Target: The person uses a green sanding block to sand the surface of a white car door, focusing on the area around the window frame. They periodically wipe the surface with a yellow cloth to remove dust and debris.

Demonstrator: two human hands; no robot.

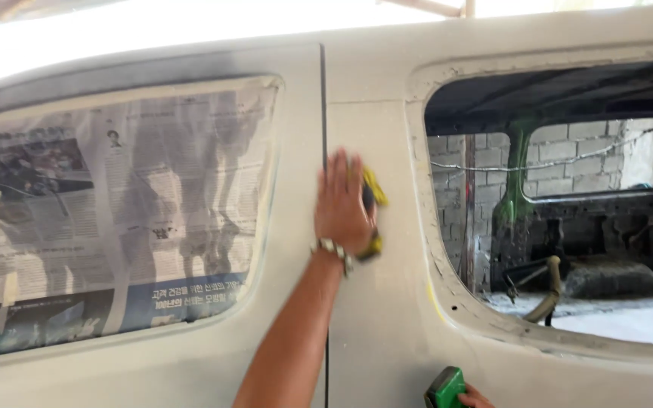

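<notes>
Firstly, past the newspaper-covered window (115,204) and the door seam (323,98), keep the left hand (344,205) flat, pressing the yellow pad (374,189) evenly on the grey panel (379,310); lower right, right hand (476,397) clasping a green block (444,387), well apart.

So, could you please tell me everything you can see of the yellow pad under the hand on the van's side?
The yellow pad is mostly hidden beneath the left hand, which presses it flat against the grey, primed-looking van panel between the door seam and the open window. Only its yellow edge shows past the fingers, with a dark layer or backing beside it, and a small yellow corner near the wrist. It looks thin and flexible, like a sanding pad or sponge; its full shape cannot be told.
</notes>
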